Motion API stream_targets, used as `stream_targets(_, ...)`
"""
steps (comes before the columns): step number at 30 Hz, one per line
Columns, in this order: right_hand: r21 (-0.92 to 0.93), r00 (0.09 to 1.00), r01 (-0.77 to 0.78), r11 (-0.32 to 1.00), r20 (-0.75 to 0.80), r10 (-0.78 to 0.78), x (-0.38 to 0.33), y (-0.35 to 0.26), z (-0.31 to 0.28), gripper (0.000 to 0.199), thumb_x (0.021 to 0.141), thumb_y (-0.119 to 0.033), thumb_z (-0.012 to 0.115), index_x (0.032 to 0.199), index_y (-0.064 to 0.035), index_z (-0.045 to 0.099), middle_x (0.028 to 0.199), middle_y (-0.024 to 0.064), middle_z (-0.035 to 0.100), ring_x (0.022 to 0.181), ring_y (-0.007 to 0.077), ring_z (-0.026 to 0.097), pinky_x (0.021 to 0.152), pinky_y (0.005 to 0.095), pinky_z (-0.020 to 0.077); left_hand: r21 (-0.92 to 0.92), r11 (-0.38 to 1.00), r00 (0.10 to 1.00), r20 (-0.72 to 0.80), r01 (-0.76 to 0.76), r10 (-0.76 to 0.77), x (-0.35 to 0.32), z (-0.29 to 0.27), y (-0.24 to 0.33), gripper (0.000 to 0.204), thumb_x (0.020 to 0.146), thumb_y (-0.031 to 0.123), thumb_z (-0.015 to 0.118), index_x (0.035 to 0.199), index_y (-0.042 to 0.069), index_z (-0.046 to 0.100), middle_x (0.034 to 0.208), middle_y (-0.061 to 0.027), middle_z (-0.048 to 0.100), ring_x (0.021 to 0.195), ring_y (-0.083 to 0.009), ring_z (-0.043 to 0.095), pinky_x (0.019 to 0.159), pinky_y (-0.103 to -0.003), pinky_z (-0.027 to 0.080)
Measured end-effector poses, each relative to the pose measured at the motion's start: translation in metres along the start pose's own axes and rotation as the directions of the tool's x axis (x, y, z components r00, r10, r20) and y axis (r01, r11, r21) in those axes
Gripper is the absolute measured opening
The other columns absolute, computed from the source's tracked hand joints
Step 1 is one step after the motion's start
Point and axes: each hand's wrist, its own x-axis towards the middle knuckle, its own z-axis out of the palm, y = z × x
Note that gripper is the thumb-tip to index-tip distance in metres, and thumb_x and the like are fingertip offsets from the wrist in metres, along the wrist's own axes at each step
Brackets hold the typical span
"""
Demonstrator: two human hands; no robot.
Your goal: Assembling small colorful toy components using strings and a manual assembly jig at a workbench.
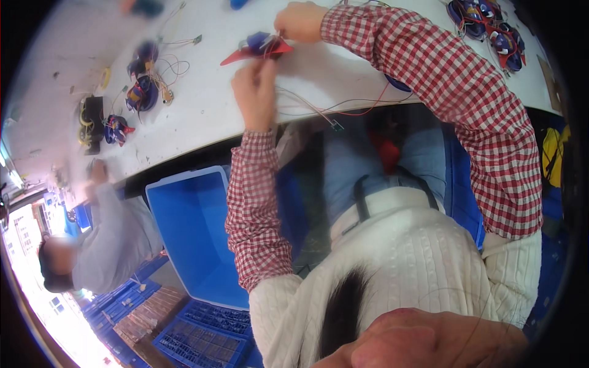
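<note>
Handling the red-and-blue piece (256,44) with both hands

Through the head camera I found the piece just short of twelve o'clock, over the white tabletop (202,116). The left hand (254,98) sat at its six o'clock, thumb and forefinger drawn into a narrow pinch that seemed to have the near edge. The right hand (302,21) was at its two o'clock, fingers curled; I could not tell whether they gripped anything.

To my mind, doing this well called for a steady left pinch, with the fine moves left to the right fingertips and only light pulls. Loose wires (316,110) ran toward four o'clock to a small green board (337,126) near the table edge; I judged they needed slack. Similar blue pieces (142,93) lay at ten o'clock, well apart.
</note>
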Motion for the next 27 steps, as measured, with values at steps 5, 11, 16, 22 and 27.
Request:
stream_targets(5, -0.131, 0.996, 0.072, 0.989, 0.067, -0.063, -0.016, 0.017, 0.003, 0.007, 0.082, -0.008, 0.062, 0.088, -0.0061, 0.061, 0.087, 0.0048, 0.057, 0.085, 0.0192, 0.051, 0.078, 0.0291, 0.0429, -0.346, 0.859, 0.922, 0.062, 0.378, -0.381, 0.021, -0.007, 0.022, 0.033, 0.093, 0.033, 0.051, 0.092, 0.001, 0.059, 0.082, -0.0095, 0.060, 0.072, -0.0158, 0.054, 0.068, -0.028, 0.046)
stream_targets(11, -0.211, 0.972, 0.189, 0.959, 0.180, -0.152, -0.063, -0.007, -0.019, 0.003, 0.081, -0.010, 0.061, 0.082, -0.0083, 0.061, 0.086, 0.0038, 0.057, 0.086, 0.0192, 0.051, 0.080, 0.0293, 0.0423, -0.501, 0.750, 0.893, 0.119, 0.431, -0.434, 0.030, -0.010, 0.022, 0.033, 0.094, 0.034, 0.051, 0.091, 0.002, 0.060, 0.079, -0.0075, 0.061, 0.067, -0.0141, 0.056, 0.063, -0.025, 0.047)
stream_targets(16, -0.188, 0.947, 0.031, 0.982, 0.319, 0.031, -0.110, 0.001, -0.008, 0.009, 0.078, -0.009, 0.061, 0.087, -0.0084, 0.060, 0.086, 0.0049, 0.055, 0.088, 0.0204, 0.049, 0.082, 0.0317, 0.0421, -0.176, 0.966, 0.981, 0.081, 0.190, -0.179, 0.007, -0.022, 0.001, 0.033, 0.091, 0.028, 0.055, 0.102, -0.003, 0.060, 0.083, -0.0122, 0.061, 0.082, -0.0186, 0.056, 0.072, -0.028, 0.048)
stream_targets(22, -0.129, 0.969, -0.100, 0.987, -0.237, 0.068, -0.111, 0.020, 0.006, 0.023, 0.079, -0.005, 0.061, 0.102, -0.0054, 0.059, 0.090, 0.0080, 0.054, 0.087, 0.0213, 0.051, 0.078, 0.0303, 0.0455, 0.326, 0.941, 0.967, 0.255, -0.087, 0.001, 0.005, -0.024, 0.016, 0.029, 0.086, 0.018, 0.060, 0.107, -0.002, 0.062, 0.083, -0.0130, 0.061, 0.089, -0.0192, 0.054, 0.073, -0.027, 0.048)
stream_targets(27, 0.349, 0.920, -0.366, 0.863, 0.276, 0.279, -0.160, -0.038, -0.040, 0.028, 0.081, -0.002, 0.061, 0.109, -0.0033, 0.058, 0.093, 0.0095, 0.056, 0.069, 0.0186, 0.055, 0.063, 0.0224, 0.0481, 0.213, 0.977, 0.983, -0.174, -0.017, 0.055, -0.013, -0.022, 0.060, 0.019, 0.084, 0.010, 0.063, 0.100, -0.001, 0.064, 0.082, -0.0105, 0.060, 0.081, -0.0182, 0.055, 0.068, -0.026, 0.046)
